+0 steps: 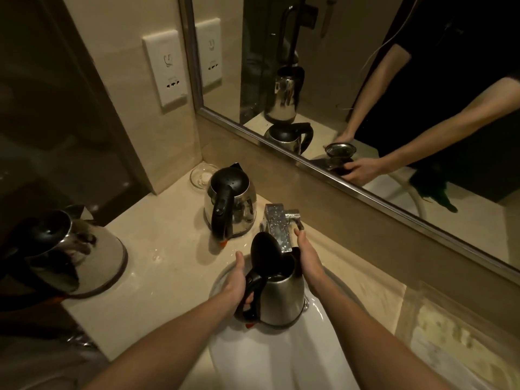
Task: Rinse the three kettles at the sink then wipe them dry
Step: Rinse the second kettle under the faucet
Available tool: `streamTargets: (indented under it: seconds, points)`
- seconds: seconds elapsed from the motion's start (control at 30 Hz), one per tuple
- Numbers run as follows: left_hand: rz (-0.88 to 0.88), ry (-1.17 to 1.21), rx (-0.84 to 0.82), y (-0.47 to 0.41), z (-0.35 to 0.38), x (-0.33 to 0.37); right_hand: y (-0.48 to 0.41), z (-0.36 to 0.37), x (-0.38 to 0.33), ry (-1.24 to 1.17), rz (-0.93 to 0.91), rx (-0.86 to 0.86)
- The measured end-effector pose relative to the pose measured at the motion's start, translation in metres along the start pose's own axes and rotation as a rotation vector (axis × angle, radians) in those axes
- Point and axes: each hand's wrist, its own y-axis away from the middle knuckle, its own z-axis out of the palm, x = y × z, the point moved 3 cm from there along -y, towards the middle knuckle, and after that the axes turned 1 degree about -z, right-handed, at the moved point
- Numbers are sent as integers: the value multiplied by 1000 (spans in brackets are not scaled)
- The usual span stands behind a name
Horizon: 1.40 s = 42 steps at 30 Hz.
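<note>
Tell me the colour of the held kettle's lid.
Black: the held kettle has its lid open, clearest in head view.

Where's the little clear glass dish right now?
In the head view, the round clear glass dish sits in the far left corner of the beige counter, behind and left of the steel kettle with the shut black lid.

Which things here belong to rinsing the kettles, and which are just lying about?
Job: held kettle, lid open, under the tap; left hand grips its handle; right hand by the tap lever; sink; kettle beside the tap; kettle at far left.
Lying about: glass dish in the corner; wall socket; mirror.
</note>
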Motion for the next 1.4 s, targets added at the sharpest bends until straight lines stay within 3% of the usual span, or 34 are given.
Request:
streamTargets:
  seconds: [0.47, 0.87, 1.4]
  points:
    - [44, 9, -26, -18, -5, 13, -6, -3, -6, 48, -97, -21]
    - [45, 28, -34, -10, -7, 19, -27, -1, 1, -109, -11, 15]
    - [68, 7, -40, -5, -7, 19, -20, 1, 0, -120, 30, 30]
